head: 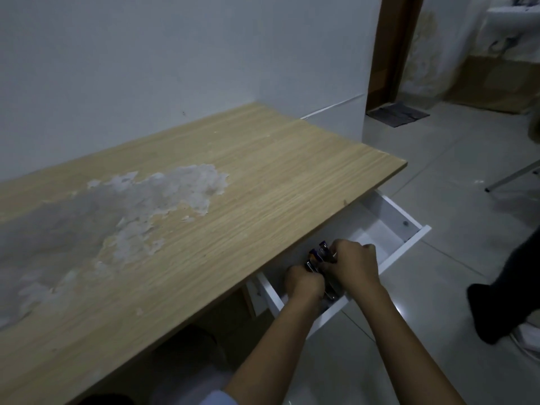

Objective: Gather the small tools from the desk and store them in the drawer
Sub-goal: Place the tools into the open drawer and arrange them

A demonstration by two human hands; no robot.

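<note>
A white drawer (pixel 406 244) stands pulled out from under the right end of the wooden desk (pixel 233 200). Both my hands are inside it at its near end. My left hand (pixel 304 280) and my right hand (pixel 355 263) are closed together around a bundle of small tools (pixel 320 254), dark handles with metal parts that poke up between them. Another metal tool (pixel 331 290) shows below my hands in the drawer. The far half of the drawer shows bare white bottom. No tool lies on the desk top.
The desk top has a large patch of peeled, grey-white surface (pixel 131 206) at the left. A white wall runs behind it. Another person's dark leg (pixel 508 290) stands on the tiled floor at the right. A doorway with a dark mat (pixel 397 114) lies beyond.
</note>
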